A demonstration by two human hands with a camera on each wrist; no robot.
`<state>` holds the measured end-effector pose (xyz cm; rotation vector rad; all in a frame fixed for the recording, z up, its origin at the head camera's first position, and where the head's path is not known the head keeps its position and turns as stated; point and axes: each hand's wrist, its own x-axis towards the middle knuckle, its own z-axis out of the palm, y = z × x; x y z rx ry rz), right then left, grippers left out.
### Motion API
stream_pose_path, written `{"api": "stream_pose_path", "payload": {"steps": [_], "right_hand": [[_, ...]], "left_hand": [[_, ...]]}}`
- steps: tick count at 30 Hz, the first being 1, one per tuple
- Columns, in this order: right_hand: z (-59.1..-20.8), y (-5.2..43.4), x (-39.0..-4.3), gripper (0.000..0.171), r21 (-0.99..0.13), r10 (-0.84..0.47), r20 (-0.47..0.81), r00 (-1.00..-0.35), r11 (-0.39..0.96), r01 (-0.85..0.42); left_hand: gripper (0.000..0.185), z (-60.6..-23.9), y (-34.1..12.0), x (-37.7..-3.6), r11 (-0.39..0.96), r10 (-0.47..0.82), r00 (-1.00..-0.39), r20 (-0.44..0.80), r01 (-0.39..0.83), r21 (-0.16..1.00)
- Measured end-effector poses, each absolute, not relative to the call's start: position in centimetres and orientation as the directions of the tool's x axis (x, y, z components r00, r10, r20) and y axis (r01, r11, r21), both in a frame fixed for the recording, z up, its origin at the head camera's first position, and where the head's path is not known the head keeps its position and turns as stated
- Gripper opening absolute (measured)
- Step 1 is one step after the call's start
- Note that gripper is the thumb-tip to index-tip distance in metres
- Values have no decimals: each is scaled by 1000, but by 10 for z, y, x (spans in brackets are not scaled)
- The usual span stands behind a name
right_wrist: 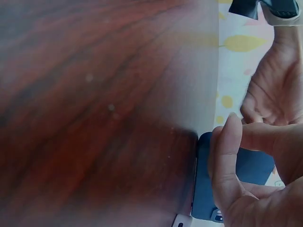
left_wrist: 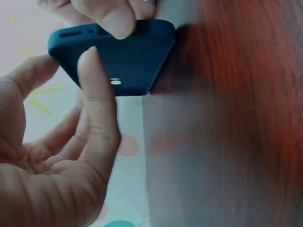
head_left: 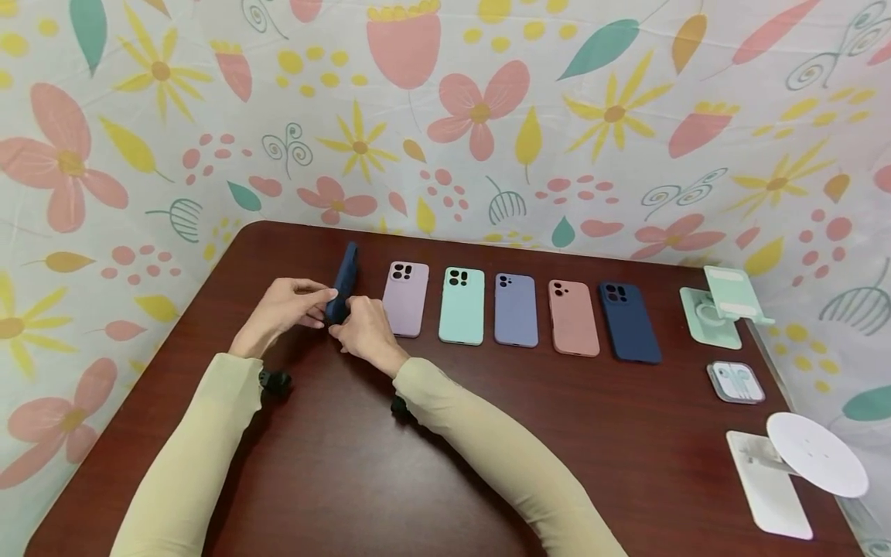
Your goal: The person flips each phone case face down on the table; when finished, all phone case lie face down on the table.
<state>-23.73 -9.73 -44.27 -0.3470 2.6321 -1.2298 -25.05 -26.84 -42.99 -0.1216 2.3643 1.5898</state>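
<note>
A dark blue phone case (head_left: 346,275) stands on its long edge on the table, left of a row of cases. My left hand (head_left: 288,305) pinches its near end, with the thumb (left_wrist: 94,75) flat on the broad face and fingers behind. From the right, my right hand (head_left: 369,329) pinches the same end, one digit over the edge beside the port cutouts in the left wrist view. That face bears a small pale oval mark (left_wrist: 115,82). Nearest to the right hand lies a lilac phone case (head_left: 407,298) with camera holes.
Mint (head_left: 462,305), periwinkle (head_left: 516,309), pink (head_left: 574,317) and navy (head_left: 629,321) cases continue the row. At the table's right stand a green folding stand (head_left: 717,317), boxed earphones (head_left: 735,382) and a white stand with a round plate (head_left: 817,454). A floral cloth (head_left: 480,155) hangs behind.
</note>
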Motion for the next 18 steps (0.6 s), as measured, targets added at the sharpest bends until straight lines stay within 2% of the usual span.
{"api": "stream_pose_path", "payload": {"steps": [4,8,18], "right_hand": [[-444,-99,-240,53,-744,-303,-106,-947,656,-126],[-446,-99,-242,56,-720,-306,-124,-944,683,-126],[-450,-102,-244,55,-726,-303,-177,-936,683,-84]], "left_hand": [[44,-425,-268,-248,391,52,-980,-194,-158,907],[36,-423,-268,-245,453,23,-991,-129,-105,885],[32,-418,-271,-240,530,-2,-997,-78,-67,845]]}}
